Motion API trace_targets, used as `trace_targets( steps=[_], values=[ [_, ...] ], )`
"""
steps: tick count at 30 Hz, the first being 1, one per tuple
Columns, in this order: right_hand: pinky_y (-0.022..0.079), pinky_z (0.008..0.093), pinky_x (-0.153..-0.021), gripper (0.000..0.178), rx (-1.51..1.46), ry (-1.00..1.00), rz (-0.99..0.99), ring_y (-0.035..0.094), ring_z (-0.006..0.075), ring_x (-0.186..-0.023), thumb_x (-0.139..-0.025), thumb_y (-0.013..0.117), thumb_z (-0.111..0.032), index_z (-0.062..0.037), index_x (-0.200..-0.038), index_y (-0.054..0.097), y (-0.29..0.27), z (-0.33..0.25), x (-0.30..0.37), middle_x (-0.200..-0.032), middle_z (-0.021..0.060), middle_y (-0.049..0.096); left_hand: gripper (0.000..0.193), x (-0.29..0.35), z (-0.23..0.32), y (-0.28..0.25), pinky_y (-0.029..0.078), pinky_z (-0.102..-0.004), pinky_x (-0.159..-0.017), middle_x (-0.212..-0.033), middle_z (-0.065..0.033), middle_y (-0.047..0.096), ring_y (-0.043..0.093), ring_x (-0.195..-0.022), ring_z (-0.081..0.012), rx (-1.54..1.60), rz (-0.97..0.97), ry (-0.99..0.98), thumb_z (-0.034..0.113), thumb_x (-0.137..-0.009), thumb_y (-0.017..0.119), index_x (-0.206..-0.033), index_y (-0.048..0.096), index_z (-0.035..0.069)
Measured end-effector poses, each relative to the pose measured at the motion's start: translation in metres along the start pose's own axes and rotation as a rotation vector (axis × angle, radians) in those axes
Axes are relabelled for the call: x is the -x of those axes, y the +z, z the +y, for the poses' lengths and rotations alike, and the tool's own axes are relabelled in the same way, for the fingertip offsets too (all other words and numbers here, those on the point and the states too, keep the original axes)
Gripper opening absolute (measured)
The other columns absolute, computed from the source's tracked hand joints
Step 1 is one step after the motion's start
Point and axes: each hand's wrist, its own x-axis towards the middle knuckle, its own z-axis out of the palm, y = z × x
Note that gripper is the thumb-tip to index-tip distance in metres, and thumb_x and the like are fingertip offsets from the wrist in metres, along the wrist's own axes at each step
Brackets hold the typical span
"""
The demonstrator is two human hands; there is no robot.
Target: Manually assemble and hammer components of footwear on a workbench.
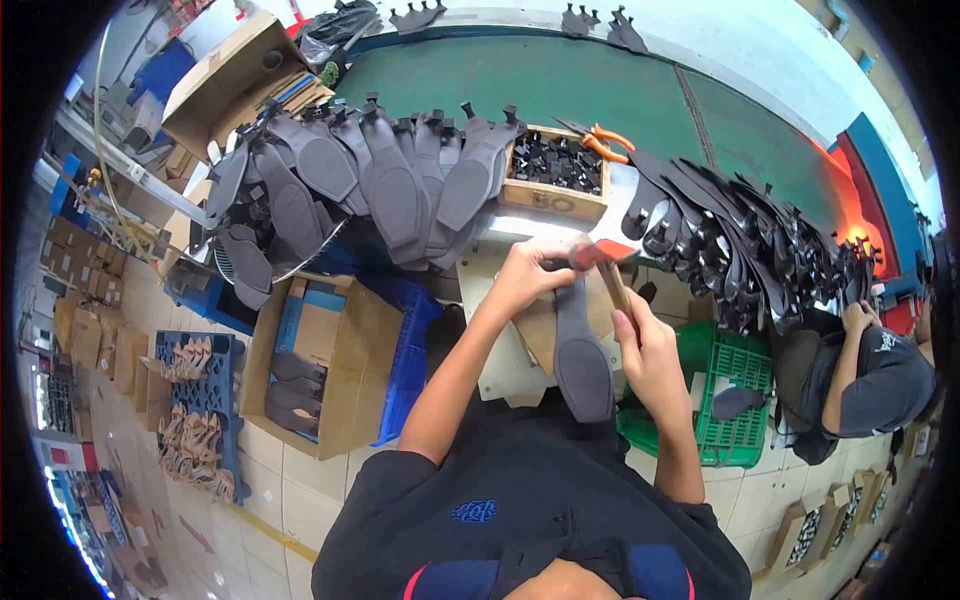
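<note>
A dark grey shoe sole lies lengthwise in front of me, its wide toe end toward my body. My left hand is closed around its far, heel end, with the fingertips near the hammer head. In my right hand is a hammer with a wooden handle and an orange-red head. The hammer head is over the sole's heel end; whether it touches cannot be made out. Beneath the sole is a pale work plate. Just beyond my hands stands a wooden box of small black pieces, with orange-handled pliers at its corner.
Heeled soles are piled at the left, and more soles lie in a row at the right. A green conveyor belt runs behind. A cardboard box and green crate flank me. A co-worker sits at the right.
</note>
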Motion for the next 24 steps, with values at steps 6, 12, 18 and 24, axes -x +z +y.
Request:
trace_targets(
  steps=[6, 12, 18, 24],
  values=[
    [0.041, 0.0233, -0.053, 0.035, -0.054, -0.168, 0.245, 0.049, 0.0067, -0.058, -0.102, 0.048, -0.013, 0.0039, -0.133, 0.051, -0.025, -0.039, 0.016, -0.074, 0.0032, 0.056, 0.058, 0.006, 0.001, -0.004, 0.047, -0.0372, -0.093, -0.110, -0.0137, 0.070, 0.065, -0.099, -0.0242, -0.147, -0.036, 0.029, 0.028, -0.074, 0.081, -0.123, 0.064, 0.004],
    [0.045, 0.0477, -0.056, 0.025, 0.220, -0.072, 0.009, 0.064, 0.0438, -0.068, -0.101, 0.050, -0.011, 0.0040, -0.121, 0.050, 0.012, 0.015, 0.010, -0.079, 0.0252, 0.061, 0.117, 0.024, 0.009, 0.002, 0.017, -0.0540, -0.117, -0.134, -0.0116, 0.062, 0.050, -0.131, -0.0290, -0.575, -0.069, 0.109, 0.035, -0.078, 0.079, -0.151, -0.002, -0.007],
    [0.050, 0.0423, -0.058, 0.027, 0.017, -0.120, 0.263, 0.065, 0.0437, -0.071, -0.101, 0.050, -0.009, 0.0026, -0.124, 0.052, -0.027, -0.044, 0.014, -0.077, 0.0241, 0.062, 0.125, 0.023, 0.008, -0.004, 0.007, -0.0588, -0.119, -0.139, -0.0011, 0.059, 0.040, -0.140, -0.0270, -0.582, -0.099, 0.008, 0.036, -0.077, 0.078, -0.152, -0.014, -0.004],
    [0.047, 0.0399, -0.054, 0.028, 0.212, -0.013, 0.002, 0.062, 0.0409, -0.062, -0.102, 0.050, -0.015, 0.0012, -0.125, 0.050, 0.014, 0.025, 0.006, -0.070, 0.0250, 0.058, 0.087, 0.018, 0.016, -0.002, 0.006, -0.0632, -0.117, -0.133, -0.0008, 0.063, 0.044, -0.137, -0.0280, -0.629, -0.124, 0.015, 0.038, -0.077, 0.076, -0.148, 0.037, 0.006]
  ],
)
